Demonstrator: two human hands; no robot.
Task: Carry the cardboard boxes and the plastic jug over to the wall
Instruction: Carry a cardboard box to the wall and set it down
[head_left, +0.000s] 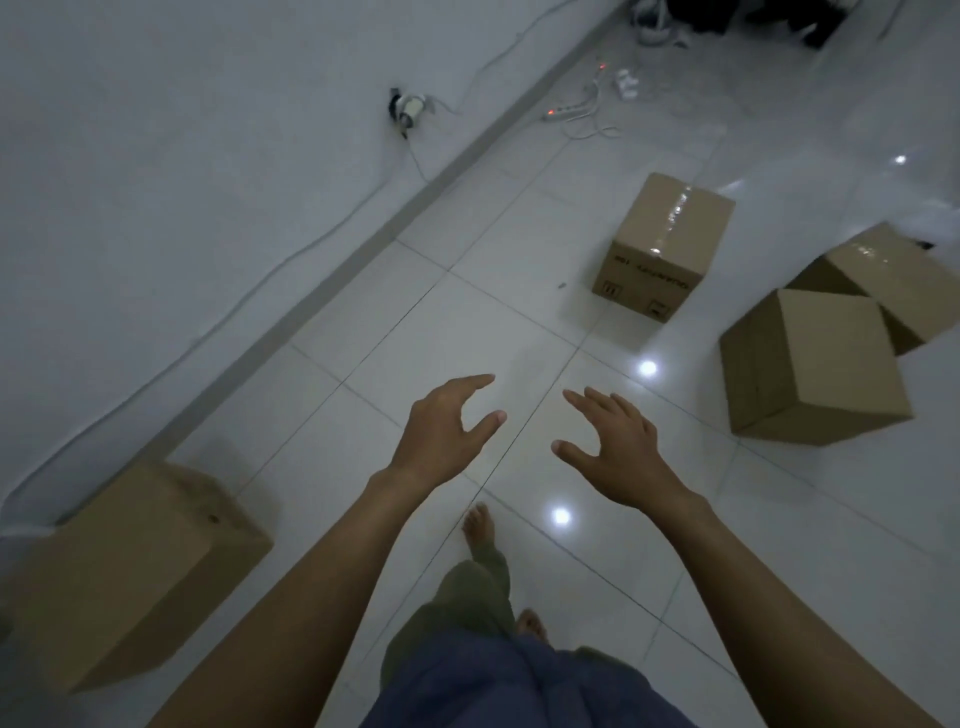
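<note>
Fingers (587, 402) of both hands are spread wide and hold nothing, the left hand (441, 436) and right hand (618, 457) reaching forward side by side above the tiled floor (363, 338). Ahead and to the right of the fingers, a taped cardboard box (665, 244) stands alone on the floor; farther right, two more boxes (815, 364) sit touching each other, one overlapping the other in view. Behind the fingers to the left, a fourth box (135, 571) rests against the wall (156, 156), apparently already delivered. No plastic jug is visible. Beyond the boxes, a power strip (566, 110) and loose cables (592, 130) trail across the floor near the wall's base, and another cable runs down the wall from a socket (408, 109). The person walks barefoot on glossy tile that reflects the ceiling lights, so a slip under load looks possible. A carried box would block the view downward, and the cables along the wall could then catch a foot at the drop-off point.
</note>
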